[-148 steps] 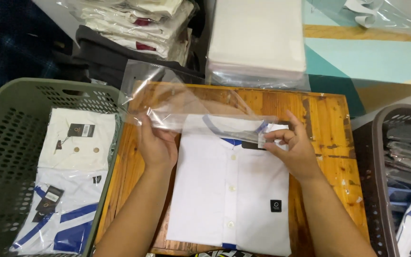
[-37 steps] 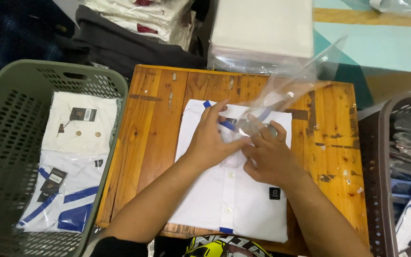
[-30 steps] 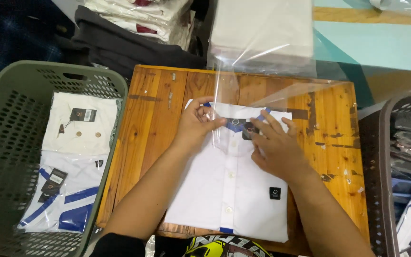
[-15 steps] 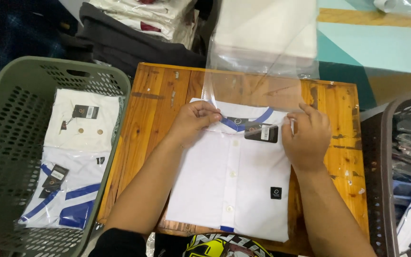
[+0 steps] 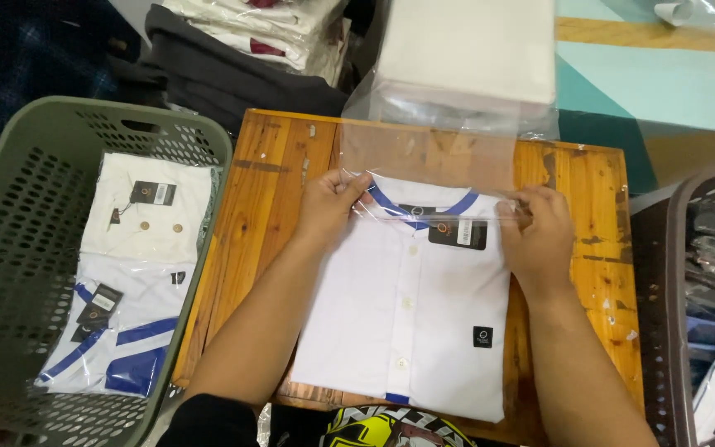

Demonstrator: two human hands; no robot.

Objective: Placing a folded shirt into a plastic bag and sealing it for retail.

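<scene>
Hands first, from the head camera, the only view I have: my left hand (image 5: 328,203) is pinching one corner of the clear plastic bag (image 5: 428,157) at the shirt's collar, fingers closed on the film, and my right hand (image 5: 539,236) is pinching the opposite corner the same way. The folded white shirt (image 5: 407,314) is lying flat on the wooden bench (image 5: 279,165), collar towards the bag's mouth, which is just touching the blue collar band. To do this well, I judge I am needing to hold both corners level and the mouth stretched wide, so the film is not catching on the dark hang tag (image 5: 458,233).

The film is thin, glossy and limp, creasing wherever it is slack. The shirt is smooth, matte cloth with a button placket and a small dark square patch near the hem. The bench is varnished, worn planking. A green perforated plastic basket (image 5: 10,248) on my left is holding bagged shirts.
</scene>
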